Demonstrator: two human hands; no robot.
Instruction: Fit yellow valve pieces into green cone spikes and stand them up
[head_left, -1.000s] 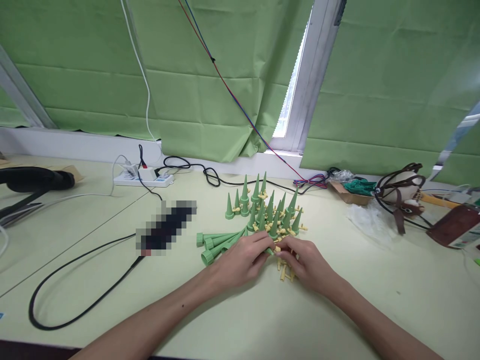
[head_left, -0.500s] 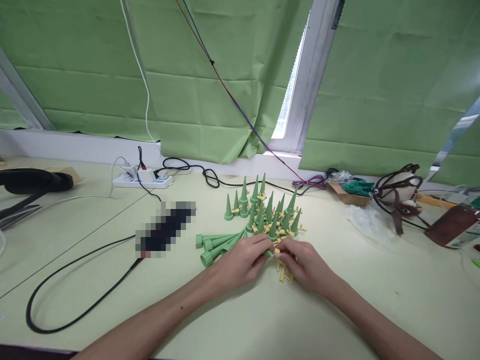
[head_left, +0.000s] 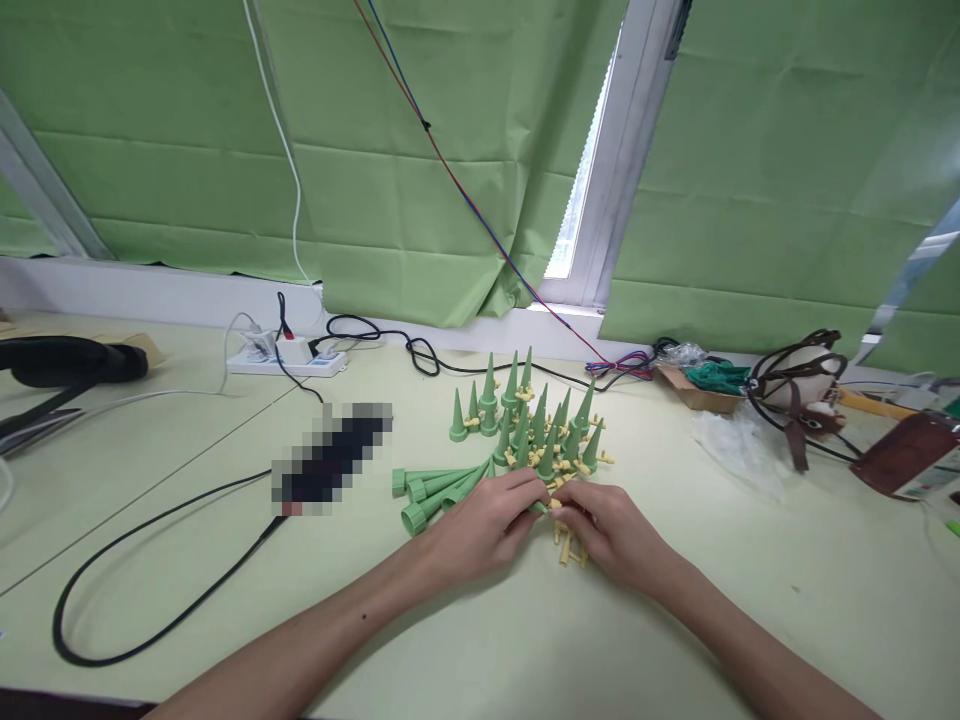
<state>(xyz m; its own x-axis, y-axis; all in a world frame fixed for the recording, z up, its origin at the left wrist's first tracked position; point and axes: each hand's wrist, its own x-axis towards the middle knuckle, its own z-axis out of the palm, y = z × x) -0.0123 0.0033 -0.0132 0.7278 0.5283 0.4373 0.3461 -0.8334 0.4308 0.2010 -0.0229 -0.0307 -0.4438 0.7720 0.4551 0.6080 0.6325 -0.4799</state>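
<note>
While the left hand [head_left: 496,515] grips a green cone spike [head_left: 538,508], the right hand [head_left: 604,520] pinches a yellow valve [head_left: 555,504] beside its tip, both just in front of the upright spikes [head_left: 549,458]; nothing has visibly shifted, so the handling stands unchanged.

Head-height view, facing forward and down

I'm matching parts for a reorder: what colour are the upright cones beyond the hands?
The upright cones are plain green, seen best in the head view.
</note>
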